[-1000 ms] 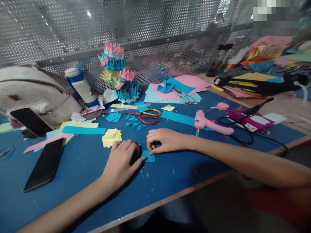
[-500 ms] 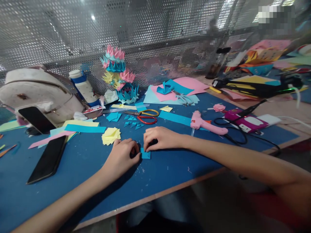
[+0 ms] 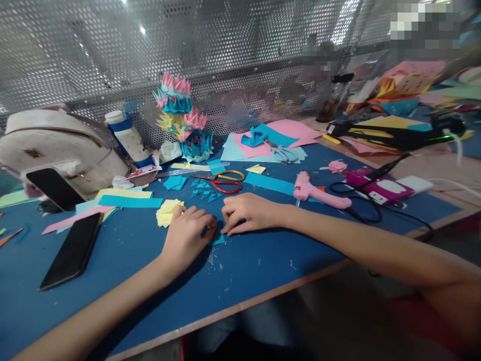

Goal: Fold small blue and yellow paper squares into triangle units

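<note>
Small blue paper [image 3: 218, 240] lies flat on the blue tabletop [image 3: 259, 281], mostly under and between the two hands, near the table's front edge. Left hand [image 3: 189, 230] is over its left side, fingers curled, thumb and index tips drawn close at the paper — whether they pinch it or only press, cannot tell, the fingers hide the contact. Right hand [image 3: 250, 213] comes in from the right, thumb and index tips brought near each other at the paper's upper right edge; contact looks likely, but a clamp can't be confirmed.

Yellow paper pieces [image 3: 169, 213] in a loose pile just beside left hand, partly behind its fingers. Small blue triangles [image 3: 205, 191] spread beyond the hands, with blue pieces [image 3: 175, 182] to their left. Scissors [image 3: 227, 186], one red and one yellow handle loop, lie just behind the triangles. Blue strip [image 3: 268, 183] flat behind right hand; pink glue gun [image 3: 319, 194] on its side, behind the right forearm.

Black phone [image 3: 73, 250] flat at left, second phone [image 3: 54, 188] tilted against pale bag [image 3: 56, 145]. Folded paper tower [image 3: 180, 118] stands at the back — pink, blue, yellow — right of the bottle [image 3: 130, 140].
</note>
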A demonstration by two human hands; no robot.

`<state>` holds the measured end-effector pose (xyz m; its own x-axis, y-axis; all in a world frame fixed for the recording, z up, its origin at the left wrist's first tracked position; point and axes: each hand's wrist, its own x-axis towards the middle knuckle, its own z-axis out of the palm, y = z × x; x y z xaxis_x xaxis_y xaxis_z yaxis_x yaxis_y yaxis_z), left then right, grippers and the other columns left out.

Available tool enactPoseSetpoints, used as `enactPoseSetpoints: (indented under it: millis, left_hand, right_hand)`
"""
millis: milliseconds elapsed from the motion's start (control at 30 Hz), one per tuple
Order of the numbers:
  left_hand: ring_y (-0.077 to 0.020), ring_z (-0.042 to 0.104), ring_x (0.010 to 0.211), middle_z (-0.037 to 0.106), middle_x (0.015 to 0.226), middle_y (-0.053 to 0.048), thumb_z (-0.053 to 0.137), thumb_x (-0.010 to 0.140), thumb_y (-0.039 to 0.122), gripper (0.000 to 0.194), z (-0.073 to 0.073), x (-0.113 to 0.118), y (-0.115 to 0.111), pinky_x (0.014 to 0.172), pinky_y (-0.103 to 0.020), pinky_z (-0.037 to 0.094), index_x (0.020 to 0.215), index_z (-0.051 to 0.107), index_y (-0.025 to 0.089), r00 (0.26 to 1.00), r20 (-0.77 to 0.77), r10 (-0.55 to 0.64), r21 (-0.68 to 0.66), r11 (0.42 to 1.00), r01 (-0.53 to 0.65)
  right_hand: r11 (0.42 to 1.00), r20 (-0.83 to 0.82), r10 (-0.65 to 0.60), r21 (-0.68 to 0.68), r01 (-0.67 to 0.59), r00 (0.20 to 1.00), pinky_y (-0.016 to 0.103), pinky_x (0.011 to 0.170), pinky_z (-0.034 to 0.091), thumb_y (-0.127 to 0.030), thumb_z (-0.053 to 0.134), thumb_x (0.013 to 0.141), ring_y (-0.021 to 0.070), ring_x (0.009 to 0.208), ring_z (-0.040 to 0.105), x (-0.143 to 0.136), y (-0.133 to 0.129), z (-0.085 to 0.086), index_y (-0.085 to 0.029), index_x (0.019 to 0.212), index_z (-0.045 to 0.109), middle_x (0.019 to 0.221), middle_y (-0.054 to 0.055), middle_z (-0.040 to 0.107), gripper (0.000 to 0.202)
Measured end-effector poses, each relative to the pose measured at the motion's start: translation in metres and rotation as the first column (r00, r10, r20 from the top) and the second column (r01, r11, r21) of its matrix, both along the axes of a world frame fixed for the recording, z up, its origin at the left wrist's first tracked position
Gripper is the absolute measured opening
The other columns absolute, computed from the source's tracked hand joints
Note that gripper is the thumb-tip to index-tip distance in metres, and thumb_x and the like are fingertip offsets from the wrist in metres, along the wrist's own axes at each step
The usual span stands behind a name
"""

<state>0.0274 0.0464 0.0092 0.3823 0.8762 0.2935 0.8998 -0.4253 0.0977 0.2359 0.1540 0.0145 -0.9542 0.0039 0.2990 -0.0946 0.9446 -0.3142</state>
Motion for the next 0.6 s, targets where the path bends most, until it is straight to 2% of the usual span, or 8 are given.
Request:
enactPoseSetpoints:
  millis: [233, 333, 433, 600]
  left_hand:
    - [-0.0231, 0.056, 0.084, 0.070, 0.090, -0.002, 0.053, 0.100, 0.020, 0.021, -0.008, -0.009, -0.005, 0.081, -0.041, 0.031, 0.089, 0.070, 0.022, 0.989, -0.015, -0.146, 0.090, 0.985, 0.146]
    - [-0.0227, 0.056, 0.087, 0.069, 0.097, -0.004, 0.046, 0.104, 0.023, 0.026, -0.007, -0.013, -0.009, 0.082, -0.041, 0.032, 0.093, 0.070, 0.020, 0.977, 0.003, -0.215, 0.068, 0.974, 0.214]
    - [-0.0238, 0.056, 0.095, 0.067, 0.110, -0.007, 0.041, 0.105, 0.024, 0.027, -0.004, -0.016, -0.017, 0.085, -0.042, 0.032, 0.109, 0.068, 0.020, 0.964, 0.029, -0.264, 0.025, 0.964, 0.264]
    - [-0.0259, 0.054, 0.104, 0.062, 0.119, -0.010, 0.045, 0.103, 0.024, 0.028, -0.006, -0.023, -0.025, 0.091, -0.044, 0.031, 0.126, 0.061, 0.019, 0.956, 0.117, -0.269, -0.051, 0.960, 0.276]
  right_hand:
    - [1.000, 0.015, 0.004, 0.026, -0.005, 1.000, 0.026, 0.066, 0.037, -0.038, 0.055, 0.100, 0.0149, 0.079, 0.053, 0.001, 0.001, 0.001, -0.021, 0.097, 0.078, 0.079, 0.003, 0.063, 0.028]
    - [0.999, 0.012, 0.008, 0.033, -0.009, 1.000, 0.027, 0.067, 0.037, -0.038, 0.055, 0.100, 0.0148, 0.079, 0.053, 0.002, 0.002, 0.000, -0.022, 0.099, 0.078, 0.078, 0.003, 0.063, 0.028]
    - [0.999, 0.010, -0.015, 0.050, 0.014, 1.000, 0.027, 0.068, 0.037, -0.038, 0.053, 0.101, 0.0152, 0.080, 0.053, 0.002, 0.004, 0.001, -0.022, 0.101, 0.077, 0.080, 0.003, 0.065, 0.029]
    - [0.996, 0.031, -0.053, 0.070, 0.050, 0.998, 0.029, 0.067, 0.036, -0.039, 0.053, 0.101, 0.0154, 0.077, 0.051, 0.001, 0.002, 0.002, -0.022, 0.104, 0.076, 0.080, 0.003, 0.064, 0.029]
